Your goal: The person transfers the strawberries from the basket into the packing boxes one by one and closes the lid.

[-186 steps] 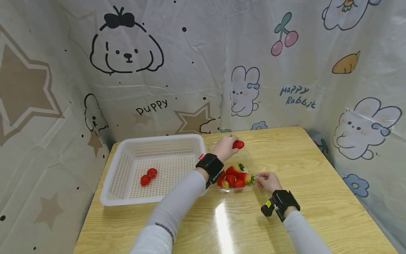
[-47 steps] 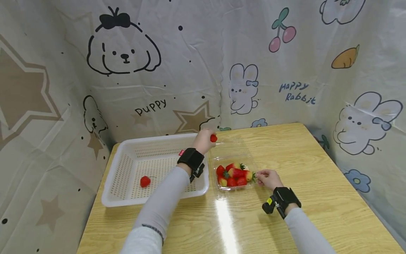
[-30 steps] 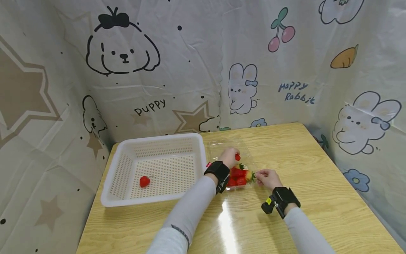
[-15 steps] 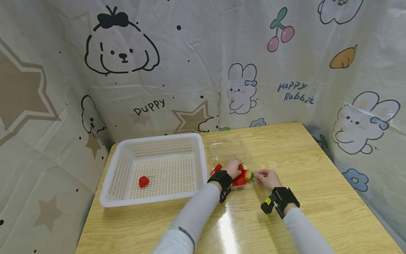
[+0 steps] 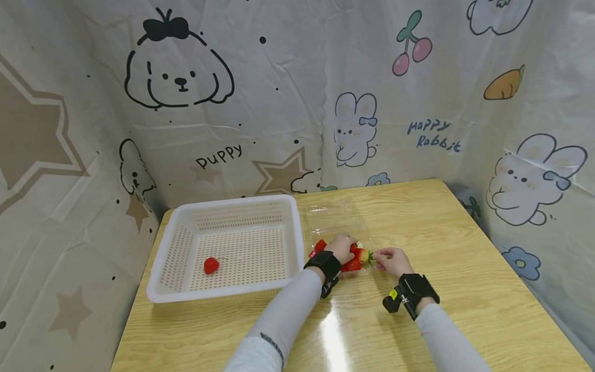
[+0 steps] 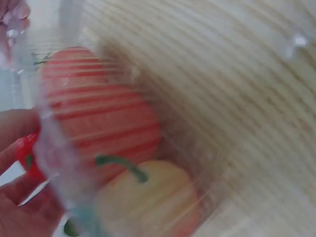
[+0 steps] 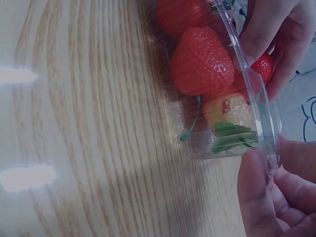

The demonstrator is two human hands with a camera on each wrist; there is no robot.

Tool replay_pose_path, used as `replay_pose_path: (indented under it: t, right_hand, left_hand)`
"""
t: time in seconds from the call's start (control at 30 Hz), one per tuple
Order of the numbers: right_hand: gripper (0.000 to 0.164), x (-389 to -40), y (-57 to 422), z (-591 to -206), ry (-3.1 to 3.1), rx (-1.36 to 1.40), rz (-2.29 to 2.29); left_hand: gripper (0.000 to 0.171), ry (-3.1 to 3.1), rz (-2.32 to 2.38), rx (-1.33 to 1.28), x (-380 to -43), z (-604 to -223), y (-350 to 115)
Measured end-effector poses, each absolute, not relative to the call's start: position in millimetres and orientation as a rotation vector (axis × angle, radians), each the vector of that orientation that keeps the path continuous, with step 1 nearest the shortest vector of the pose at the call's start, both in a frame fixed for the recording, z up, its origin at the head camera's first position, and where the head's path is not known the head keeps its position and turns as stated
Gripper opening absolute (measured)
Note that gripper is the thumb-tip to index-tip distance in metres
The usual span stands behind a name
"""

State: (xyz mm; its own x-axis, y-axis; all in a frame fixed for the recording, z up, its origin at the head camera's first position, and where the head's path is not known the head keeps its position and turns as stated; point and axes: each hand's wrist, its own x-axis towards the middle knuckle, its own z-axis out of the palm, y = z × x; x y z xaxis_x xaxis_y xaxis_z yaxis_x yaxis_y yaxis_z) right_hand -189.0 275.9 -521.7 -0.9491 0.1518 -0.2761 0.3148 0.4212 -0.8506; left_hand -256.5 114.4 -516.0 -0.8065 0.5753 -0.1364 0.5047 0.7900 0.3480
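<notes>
In the head view a clear plastic box (image 5: 325, 219) lies open, with several strawberries (image 5: 362, 256) in its near part. My left hand (image 5: 341, 246) reaches down into it. The right wrist view shows that hand's thumb and fingers around a small red strawberry (image 7: 262, 68), partly hidden behind the box wall. Thumb and fingertips of my right hand (image 5: 393, 262) pinch the box's right rim (image 7: 269, 143). Through the wall I see a large red strawberry (image 7: 202, 61) and a yellowish fruit with a green leaf (image 7: 232, 136).
A white perforated basket (image 5: 160, 289) stands left of the box, holding one red fruit with a thin stem (image 5: 211, 265). Both containers sit on a wooden table (image 5: 400, 206). Printed cloth (image 5: 288, 62) hangs behind and at the sides.
The basket held two red fruits earlier and now holds one. My left hand carried a red fruit from the basket rightward and down into the box. My right hand stayed at the rim.
</notes>
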Motion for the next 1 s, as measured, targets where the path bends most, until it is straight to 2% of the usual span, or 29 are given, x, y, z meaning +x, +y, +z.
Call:
replay_pose_path:
  t: [0.3,0.53,0.73,1.0]
  right_hand:
    - [0.025,-190,276,-525,2.512,0.41,-1.565]
    - [0.025,-190,277,-526,2.518,0.396,-1.572]
    - [0.026,-190,275,-525,2.516,0.398,-1.579]
    - [0.027,-188,276,-524,2.52,0.406,-1.565]
  left_hand:
    - [0.051,2.711,0.512,0.874,-264,-472,99]
    - [0.055,2.788,0.554,0.859,-285,-430,70]
    - [0.054,2.915,0.568,0.85,-294,-403,19]
    - [0.053,2.99,0.533,0.685,-308,-406,-66]
